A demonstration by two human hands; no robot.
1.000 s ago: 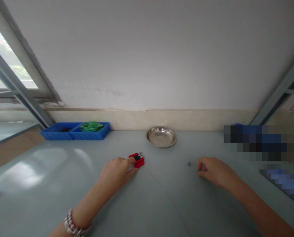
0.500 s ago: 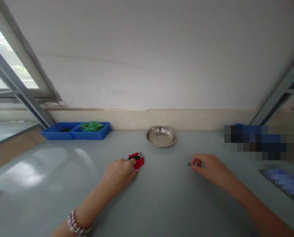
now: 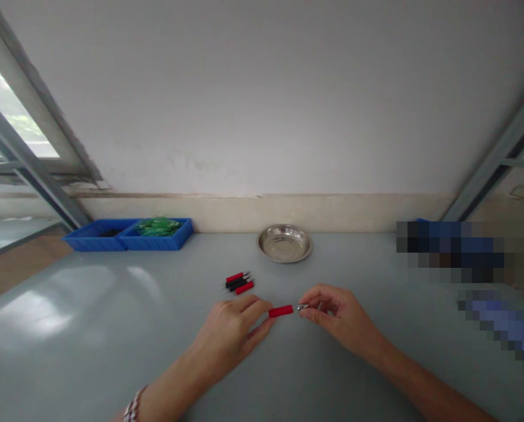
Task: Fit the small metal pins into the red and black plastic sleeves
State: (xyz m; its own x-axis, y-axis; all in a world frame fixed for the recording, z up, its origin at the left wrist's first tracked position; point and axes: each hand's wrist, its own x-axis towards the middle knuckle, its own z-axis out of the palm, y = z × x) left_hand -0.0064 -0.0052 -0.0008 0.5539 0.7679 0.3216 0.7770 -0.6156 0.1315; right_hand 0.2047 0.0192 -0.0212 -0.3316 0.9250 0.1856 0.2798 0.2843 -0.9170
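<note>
My left hand (image 3: 233,331) pinches a short red plug (image 3: 281,311) by its left end, just above the grey table (image 3: 90,328). From the right, my right hand (image 3: 334,313) holds a small metal piece (image 3: 303,306) at the plug's right tip; the two parts touch or nearly touch. A small pile of red and black plugs (image 3: 239,282) with metal tips lies on the table a little beyond my left hand.
A round steel dish (image 3: 285,243) stands at the back centre by the wall. Two joined blue bins (image 3: 128,234) sit at the back left, one holding green parts (image 3: 157,225). Blurred blue items lie at the right edge.
My left hand took one red plug from the pile and drew it toward me. My right hand picked up the small metal piece and brought it left to the plug's tip.
</note>
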